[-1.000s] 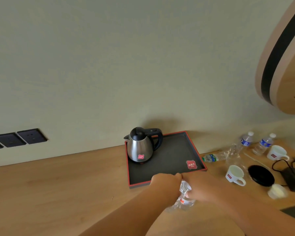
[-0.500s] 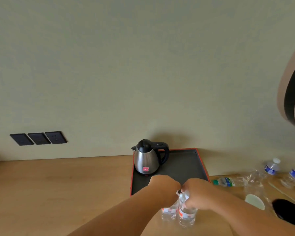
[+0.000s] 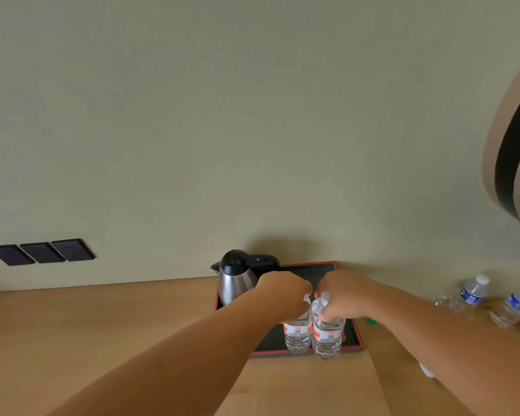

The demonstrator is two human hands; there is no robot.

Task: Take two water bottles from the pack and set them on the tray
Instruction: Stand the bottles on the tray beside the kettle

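Observation:
Two clear water bottles with red-and-white labels stand upright side by side over the front edge of the black tray with a red rim (image 3: 354, 345). My left hand (image 3: 284, 291) is closed around the top of the left bottle (image 3: 297, 334). The neck of the right bottle (image 3: 327, 337) is gripped by my right hand (image 3: 341, 297). I cannot tell whether the bottles rest on the tray or hang just above it. The pack is out of sight.
A steel kettle with a black lid (image 3: 237, 277) stands at the tray's back left. Two blue-labelled bottles (image 3: 472, 292) (image 3: 515, 306) stand on the wooden counter (image 3: 102, 325) at the right. Dark wall sockets (image 3: 42, 252) sit at the left. A round wooden-framed object (image 3: 511, 130) hangs top right.
Both hands have carried the two bottles forward from the counter in front of the tray to its front edge. The camera has tilted and the right-hand items slid toward the frame's edge.

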